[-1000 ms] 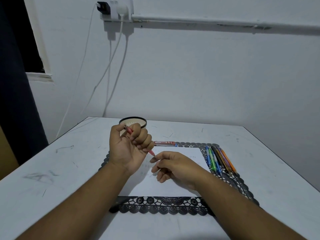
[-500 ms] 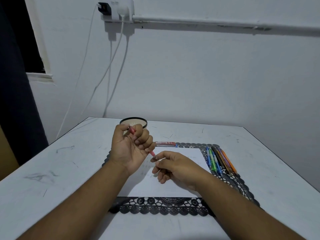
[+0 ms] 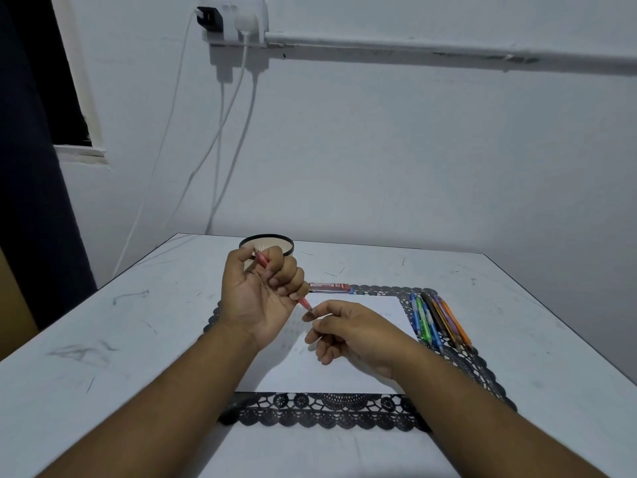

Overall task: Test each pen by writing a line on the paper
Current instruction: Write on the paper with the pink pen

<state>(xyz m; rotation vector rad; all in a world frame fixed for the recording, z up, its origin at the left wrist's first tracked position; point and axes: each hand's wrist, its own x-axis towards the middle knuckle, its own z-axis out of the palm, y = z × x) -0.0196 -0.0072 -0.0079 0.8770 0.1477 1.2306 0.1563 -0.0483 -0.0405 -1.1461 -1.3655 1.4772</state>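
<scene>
My left hand (image 3: 262, 294) is raised above the table, palm toward me, fingers curled round a red pen (image 3: 262, 259) whose tip sticks out below the fist. My right hand (image 3: 348, 331) hovers over the white paper (image 3: 331, 370), with thumb and forefinger pinching the red pen's tip end. Faint marks show on the paper. A row of several coloured pens (image 3: 436, 319) lies on the black lace mat (image 3: 331, 410) at the paper's right edge.
A red lead case (image 3: 329, 288) lies just beyond the paper's far edge. A round black-rimmed dish (image 3: 267, 243) stands at the back of the white table (image 3: 138, 339). Cables hang from a wall socket (image 3: 234, 19) down behind the table.
Both hands stay nearly in place. My right hand's fingertips have closed in on the red pen's tip; my left hand has shifted slightly.
</scene>
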